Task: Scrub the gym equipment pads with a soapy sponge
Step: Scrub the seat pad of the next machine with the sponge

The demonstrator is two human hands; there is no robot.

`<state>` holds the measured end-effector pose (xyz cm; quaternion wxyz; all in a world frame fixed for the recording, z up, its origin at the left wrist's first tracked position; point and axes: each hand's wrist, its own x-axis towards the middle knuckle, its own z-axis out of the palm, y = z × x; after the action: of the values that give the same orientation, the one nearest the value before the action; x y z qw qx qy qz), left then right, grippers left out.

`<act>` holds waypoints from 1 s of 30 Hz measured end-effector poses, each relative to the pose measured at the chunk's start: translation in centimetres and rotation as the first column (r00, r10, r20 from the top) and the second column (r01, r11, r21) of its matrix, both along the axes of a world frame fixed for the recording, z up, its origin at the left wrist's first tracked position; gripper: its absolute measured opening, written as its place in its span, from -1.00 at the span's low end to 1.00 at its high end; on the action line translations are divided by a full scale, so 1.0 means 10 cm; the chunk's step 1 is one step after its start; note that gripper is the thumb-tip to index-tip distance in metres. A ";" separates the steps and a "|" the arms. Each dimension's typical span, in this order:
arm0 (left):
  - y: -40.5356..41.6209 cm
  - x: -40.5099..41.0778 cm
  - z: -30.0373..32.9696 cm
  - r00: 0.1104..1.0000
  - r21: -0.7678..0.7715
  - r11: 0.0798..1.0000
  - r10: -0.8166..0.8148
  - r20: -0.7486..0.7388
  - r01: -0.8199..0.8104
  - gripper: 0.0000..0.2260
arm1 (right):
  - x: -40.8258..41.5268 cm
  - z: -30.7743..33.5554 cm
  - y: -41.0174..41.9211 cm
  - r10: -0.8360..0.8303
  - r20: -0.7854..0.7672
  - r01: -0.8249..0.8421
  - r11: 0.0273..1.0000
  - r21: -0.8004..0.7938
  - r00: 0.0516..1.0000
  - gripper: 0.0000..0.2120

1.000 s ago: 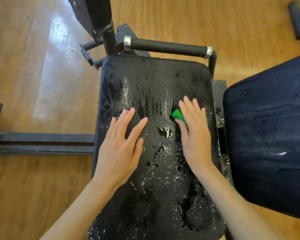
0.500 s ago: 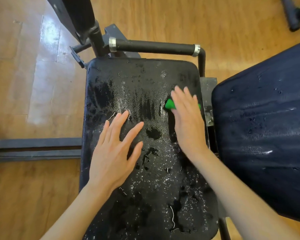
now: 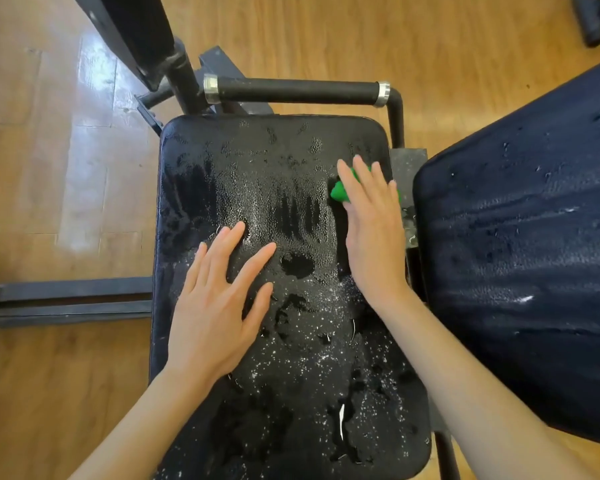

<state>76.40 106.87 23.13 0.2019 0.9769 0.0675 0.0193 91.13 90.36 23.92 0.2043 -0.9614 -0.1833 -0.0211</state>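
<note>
A black seat pad (image 3: 257, 174) fills the middle of the view, wet and speckled with white suds. My right hand (image 3: 371, 233) lies flat with straight fingers on a green sponge (image 3: 340, 192), pressing it onto the pad near its right edge; most of the sponge is hidden under the fingers. My left hand (image 3: 219, 306) rests flat on the pad's left half, fingers spread, holding nothing.
A second dark blue pad (image 3: 520, 271), also wet, stands close on the right. A black padded handle bar (image 3: 298, 91) crosses behind the seat pad. Black frame bars (image 3: 63, 301) run along the wooden floor (image 3: 49, 150) at the left.
My right hand has slid the sponge up the pad and toward its right edge. My left hand has stayed in place on the pad.
</note>
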 end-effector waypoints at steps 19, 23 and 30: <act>-0.02 0.00 0.03 1.000 0.000 1.000 0.009 0.022 -0.009 -0.56 | -0.23 0.01 -0.23 -0.073 -0.129 0.087 0.991 0.103 0.989 -0.56; -0.02 -0.01 0.02 1.000 0.008 1.000 0.007 0.023 -0.007 -0.57 | 0.05 -0.03 -0.07 -0.122 -0.123 0.142 0.976 0.166 0.985 -0.57; -0.02 0.00 0.03 0.999 0.001 1.000 0.013 0.030 -0.013 -0.57 | -0.67 0.03 -0.42 -0.034 -0.149 0.052 0.992 0.114 0.988 -0.52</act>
<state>76.43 106.65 23.43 0.2020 0.9762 0.0708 0.0351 84.41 86.17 24.21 0.2732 -0.9503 -0.1454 0.0344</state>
